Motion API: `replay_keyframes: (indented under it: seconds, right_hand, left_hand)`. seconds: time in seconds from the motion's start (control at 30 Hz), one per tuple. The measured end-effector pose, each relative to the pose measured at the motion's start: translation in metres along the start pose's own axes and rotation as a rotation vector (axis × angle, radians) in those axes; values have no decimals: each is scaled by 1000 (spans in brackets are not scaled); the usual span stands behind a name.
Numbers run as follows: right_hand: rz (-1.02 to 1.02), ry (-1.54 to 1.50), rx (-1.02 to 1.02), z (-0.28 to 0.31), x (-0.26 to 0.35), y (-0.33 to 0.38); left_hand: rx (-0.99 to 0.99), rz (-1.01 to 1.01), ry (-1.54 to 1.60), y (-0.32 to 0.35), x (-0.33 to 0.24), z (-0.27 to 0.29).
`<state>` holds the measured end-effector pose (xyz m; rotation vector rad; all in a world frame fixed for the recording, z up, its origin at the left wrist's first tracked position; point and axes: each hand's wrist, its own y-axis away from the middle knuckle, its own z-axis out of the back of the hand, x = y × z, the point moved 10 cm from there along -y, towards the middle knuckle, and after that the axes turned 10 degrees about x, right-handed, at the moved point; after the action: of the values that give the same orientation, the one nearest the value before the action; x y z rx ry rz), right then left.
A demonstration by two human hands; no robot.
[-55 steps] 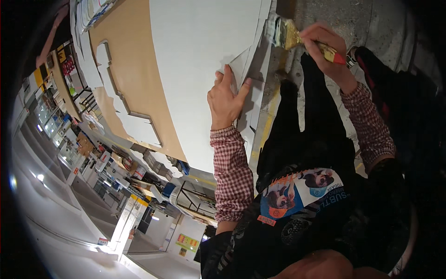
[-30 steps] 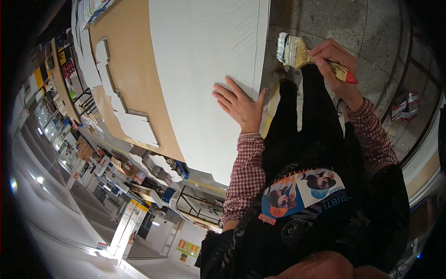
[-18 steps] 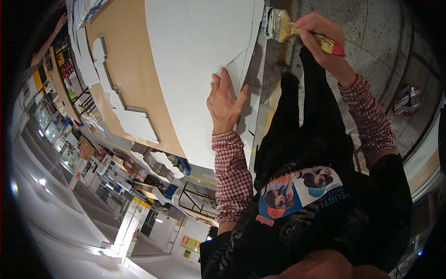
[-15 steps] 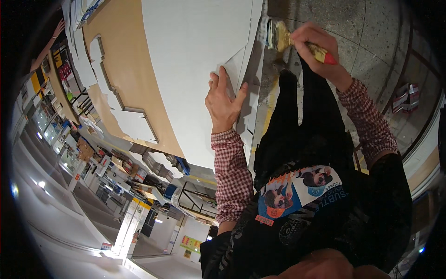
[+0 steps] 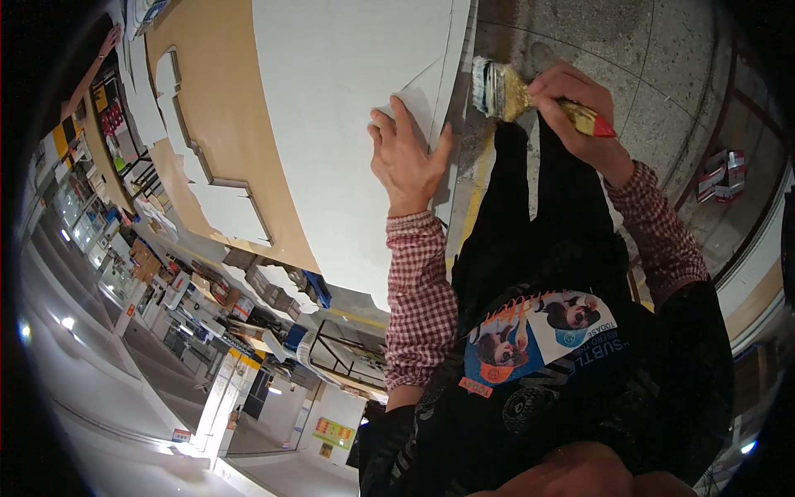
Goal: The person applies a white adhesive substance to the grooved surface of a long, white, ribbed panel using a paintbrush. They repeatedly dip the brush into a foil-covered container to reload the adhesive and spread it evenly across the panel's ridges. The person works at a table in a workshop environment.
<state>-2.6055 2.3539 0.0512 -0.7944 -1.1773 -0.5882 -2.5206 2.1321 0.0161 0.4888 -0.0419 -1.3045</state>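
My left hand [image 5: 407, 157] lies flat with spread fingers on a sheet of paper [image 5: 424, 98] near the right edge of a large white panel [image 5: 348, 99]. My right hand [image 5: 575, 103] grips the handle of a wide paintbrush [image 5: 505, 91]. Its pale bristles point left and sit right at the panel's edge, just right of my left thumb. Both forearms wear red checked sleeves.
Tan board [image 5: 228, 124] with white cut-out pieces lies beyond the white panel. A grey tiled floor [image 5: 662, 58] is at the upper right, with small boxes [image 5: 719, 172] on it. Shelves with goods [image 5: 190, 290] and a metal frame [image 5: 335, 356] fill the lower left.
The brush has swung between the floor side and the panel edge and now sits at the edge. My left hand shifted on the panel and again presses the paper.
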Motion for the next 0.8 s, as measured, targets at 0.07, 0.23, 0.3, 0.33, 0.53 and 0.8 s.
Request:
replay_keyframes:
  seconds: [0.07, 0.23, 0.3, 0.33, 0.53, 0.8]
  right_hand:
    - [-15, 74, -14, 10, 11, 4]
    - [-64, 118, -41, 16, 13, 17]
    - [-49, 109, -39, 11, 10, 25]
    - [-46, 111, -37, 10, 9, 27]
    - [25, 142, -57, 2, 15, 20]
    - [114, 136, -54, -28, 7, 18]
  left_hand:
    - [-71, 41, -85, 6, -4, -9]
    - [-194, 236, -8, 42, 14, -52]
    - [-113, 251, -78, 62, 22, -58]
    - [-71, 259, -115, 69, 25, -58]
    - [14, 65, -29, 68, 27, -23]
    - [62, -35, 144, 62, 33, -6]
